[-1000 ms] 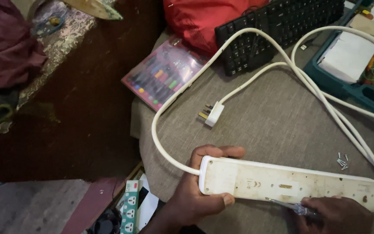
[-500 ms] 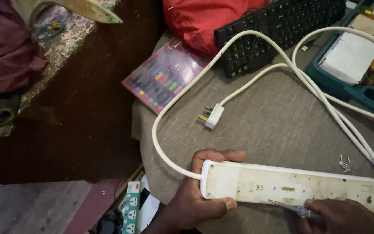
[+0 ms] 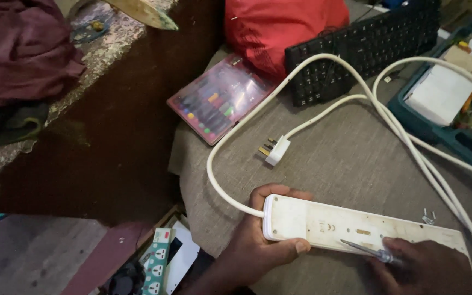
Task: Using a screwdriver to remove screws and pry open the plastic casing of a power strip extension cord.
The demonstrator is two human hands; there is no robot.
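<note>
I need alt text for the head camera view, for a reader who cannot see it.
A left hand grips the end of a white power strip lying face down on grey cloth, while the right hand holds a screwdriver against it. Its white cable loops past a black keyboard.

A flat rectangular clear plastic case [image 3: 220,97] with a pink-tinted lid lies at the far left edge of the grey cloth, angled, just beside the red bag. Rows of multicoloured pieces show through the lid.

At the near left, below the cloth edge, stands an upright narrow box [image 3: 156,264], green and white, printed with pictures of wall sockets. Touching its right side is a white box [image 3: 182,260] with a dark panel.

No screens or signs are in view.
</note>
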